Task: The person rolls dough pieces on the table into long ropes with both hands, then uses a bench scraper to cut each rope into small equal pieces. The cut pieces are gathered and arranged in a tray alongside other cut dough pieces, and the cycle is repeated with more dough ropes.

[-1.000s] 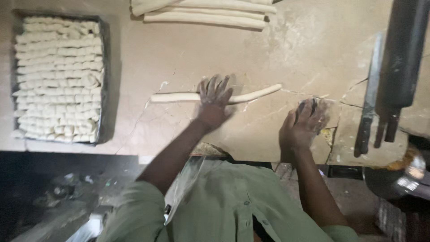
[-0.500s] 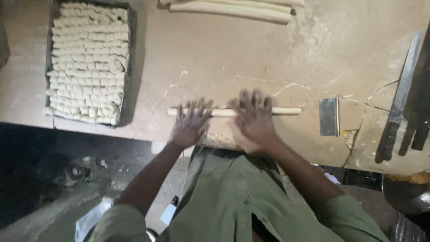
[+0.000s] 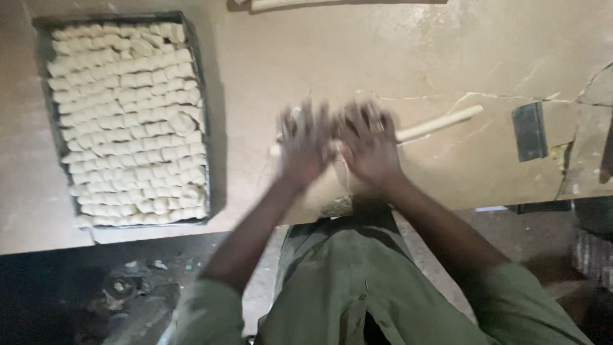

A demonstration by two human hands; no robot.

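— Where are the hands?

— Both lie palm down, side by side, on a long dough rope [image 3: 440, 124] near the middle of the bench [image 3: 332, 57]. The left hand [image 3: 305, 142] and right hand [image 3: 367, 145] nearly touch each other. They are blurred, but the fingers [image 3: 295, 121] look spread and flat, pressing on the dough rather than curled round it.

— And the rope itself?

— It runs left to right, slightly tilted, its right end farther away. Most of it is hidden under the palms; the right end sticks out well past the right hand, and a small pale bit shows just left of the left hand.

— What else is on the bench?

— At the far left a dark rectangular tray [image 3: 198, 76] packed with rows of small cut dough pieces [image 3: 128, 121]. To the right of the rope, apart from it, a flat dark metal scraper [image 3: 529, 131] lies on the surface. At the far edge, more dough ropes [image 3: 287, 4] are just visible. The bench top is floury and cracked on the right.

— The person?

— Green sleeves and green clothing, standing at the near edge.
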